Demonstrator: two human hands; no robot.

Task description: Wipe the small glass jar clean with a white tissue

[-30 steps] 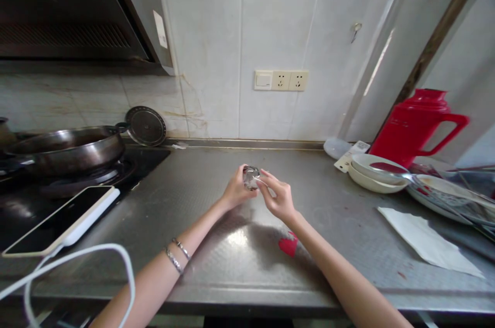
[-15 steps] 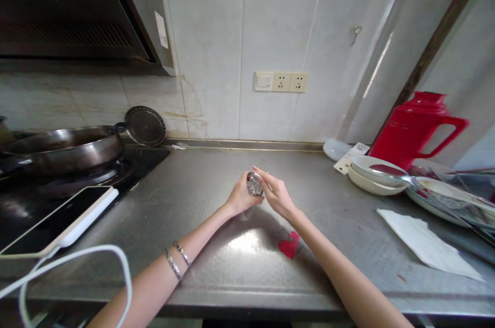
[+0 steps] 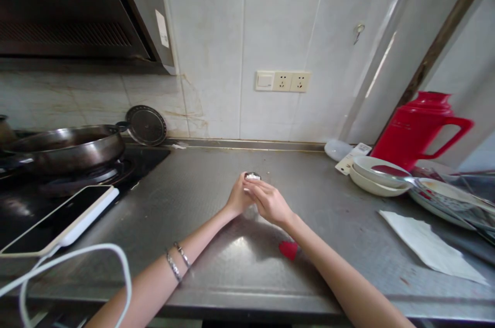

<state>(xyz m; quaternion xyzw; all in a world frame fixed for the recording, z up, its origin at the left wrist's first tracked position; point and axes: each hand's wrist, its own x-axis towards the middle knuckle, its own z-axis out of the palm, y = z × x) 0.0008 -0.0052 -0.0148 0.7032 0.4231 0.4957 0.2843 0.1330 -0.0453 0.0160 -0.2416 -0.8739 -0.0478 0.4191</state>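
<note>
Firmly brace with your left hand, wrapped around the small object; hold it steady. Apply light, even pressure with your right hand, laid across its near side. Both hands hide the object's lower part; the white matter at its top is indistinct. Whether the right fingers pinch anything cannot be told. Right of the grip, toward you, your forearm partly covers a red scrap.

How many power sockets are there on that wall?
2. They sit side by side on the tiled wall: the left socket right next to the switch, the right socket beyond it. Others may be hidden.
</note>
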